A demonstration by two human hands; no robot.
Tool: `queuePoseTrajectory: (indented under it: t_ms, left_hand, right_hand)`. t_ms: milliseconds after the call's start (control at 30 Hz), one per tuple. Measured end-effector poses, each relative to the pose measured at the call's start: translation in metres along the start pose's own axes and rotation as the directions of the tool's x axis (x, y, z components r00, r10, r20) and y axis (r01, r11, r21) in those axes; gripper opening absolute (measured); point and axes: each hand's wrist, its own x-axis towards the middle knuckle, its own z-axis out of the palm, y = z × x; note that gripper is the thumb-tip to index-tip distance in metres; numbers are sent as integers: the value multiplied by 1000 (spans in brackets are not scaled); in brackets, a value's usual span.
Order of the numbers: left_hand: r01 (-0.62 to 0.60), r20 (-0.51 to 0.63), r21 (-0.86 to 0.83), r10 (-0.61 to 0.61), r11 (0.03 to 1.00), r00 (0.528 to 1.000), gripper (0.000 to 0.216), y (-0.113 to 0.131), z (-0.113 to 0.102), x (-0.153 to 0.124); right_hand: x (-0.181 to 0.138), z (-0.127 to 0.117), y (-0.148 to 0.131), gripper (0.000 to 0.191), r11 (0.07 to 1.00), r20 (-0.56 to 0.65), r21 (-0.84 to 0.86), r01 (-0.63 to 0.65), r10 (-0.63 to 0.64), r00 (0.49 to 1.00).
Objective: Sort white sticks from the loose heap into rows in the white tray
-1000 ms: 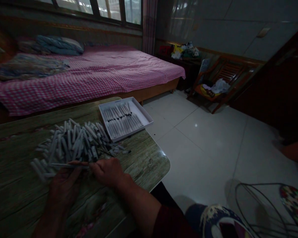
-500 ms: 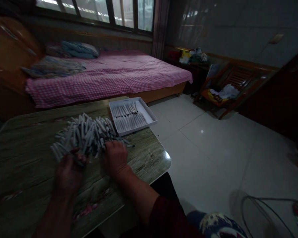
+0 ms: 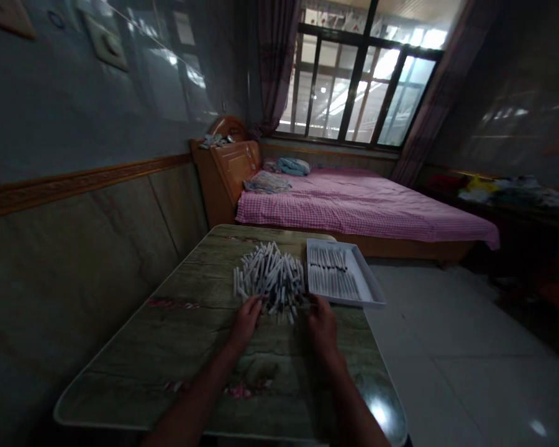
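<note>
A heap of slim, pale, pen-like sticks [image 3: 270, 273], some with dark ends, lies loose on the table [image 3: 205, 354]. At the heap's near left edge is my left hand [image 3: 248, 316], its fingers closed together against the sticks; what they hold is too small to make out. My right hand [image 3: 322, 321] reaches the near right side of the heap, below the tray, with fingers curled around something dark that I cannot make out. Right of the heap, a shallow white tray [image 3: 370, 282] holds similar sticks laid side by side in two rows.
Behind the table stands a bed [image 3: 354, 211] with a pink checked cover and a wooden headboard [image 3: 235, 164]. A tiled wall [image 3: 168, 205] runs along the left. Pale floor tiles [image 3: 447, 323] lie to the right, and a cluttered surface [image 3: 517, 192] stands farther back.
The view has swung left and up, showing more wall and window. My hands are now farther apart, one on each side of the heap's near edge. The tray looks unchanged.
</note>
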Motion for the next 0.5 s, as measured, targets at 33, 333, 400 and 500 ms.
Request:
queuePoseTrajectory:
  t_ms: [33, 333, 400, 500]
  left_hand:
    - [-14, -7, 65, 14, 998, 1000, 38, -1, -2, -3]
    - [-252, 35, 306, 253, 918, 967, 26, -18, -5, -34]
    - [-257, 60, 335, 252, 906, 966, 30, -19, -5, -34]
    - [-264, 100, 391, 245, 882, 964, 35, -21, -6, -32]
  right_hand:
    - [1, -8, 4, 42, 999, 21, -19, 26, -25, 999]
    - [0, -13, -13, 30, 896, 319, -389, 215, -88, 944]
    - [1, -7, -25, 30, 864, 388, -428, 264, -88, 917]
    - [0, -1, -37, 28, 819, 471, -480, 315, -63, 880]
